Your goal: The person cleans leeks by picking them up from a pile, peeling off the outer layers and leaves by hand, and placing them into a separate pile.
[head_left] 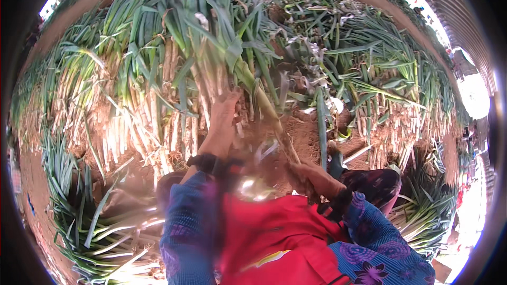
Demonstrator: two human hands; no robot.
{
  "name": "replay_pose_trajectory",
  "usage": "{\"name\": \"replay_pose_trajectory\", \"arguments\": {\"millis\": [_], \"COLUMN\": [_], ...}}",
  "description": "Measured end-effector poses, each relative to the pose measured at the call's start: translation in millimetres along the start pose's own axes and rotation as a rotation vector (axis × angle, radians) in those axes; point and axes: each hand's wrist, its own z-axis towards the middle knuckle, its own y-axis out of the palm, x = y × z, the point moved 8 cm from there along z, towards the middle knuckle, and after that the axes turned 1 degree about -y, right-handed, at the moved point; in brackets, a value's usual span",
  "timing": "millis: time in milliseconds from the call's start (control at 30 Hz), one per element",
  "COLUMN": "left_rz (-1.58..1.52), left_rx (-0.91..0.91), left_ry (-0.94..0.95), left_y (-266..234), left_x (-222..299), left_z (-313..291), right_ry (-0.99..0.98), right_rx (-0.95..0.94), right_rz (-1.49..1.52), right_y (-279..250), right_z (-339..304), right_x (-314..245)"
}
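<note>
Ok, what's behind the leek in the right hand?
Brown soil shows beside the leek in the right hand; green leaves crowd its upper end. Whatever lies directly behind its shaft is covered.

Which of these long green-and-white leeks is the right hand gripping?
The thick, pale-stemmed leek slanting down into the bare right hand; the other leeks sit in dense rows and heaps outside that hand.

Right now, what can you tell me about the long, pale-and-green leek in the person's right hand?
The long, pale-and-green leek looks fibrous and slender: greener toward its far end, yellowish along the shaft, brownish near the bare right hand gripping its lower part. It slants forward and leftward, its far end merging among long green leaves. Its root tip isn't clear.
</note>
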Motion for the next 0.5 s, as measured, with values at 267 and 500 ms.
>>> {"name": "replay_pose_trajectory", "arguments": {"millis": [267,500], "left_rz": [-0.132,-0.243], "left_rx": [-0.179,-0.373], "left_ry": [0.122,0.281], "left_y": [63.8,79.7], "left_x": [5.4,25.7], "left_z": [-20.3,-34.6], "right_ry": [-0.049,-0.132], "right_rx": [0.104,0.077], "right_rz": [-0.268,0.02], "right_y": [-13.8,-13.6], "right_z": [-66.7,-67.3], "right_x": [17.9,28.5]}}
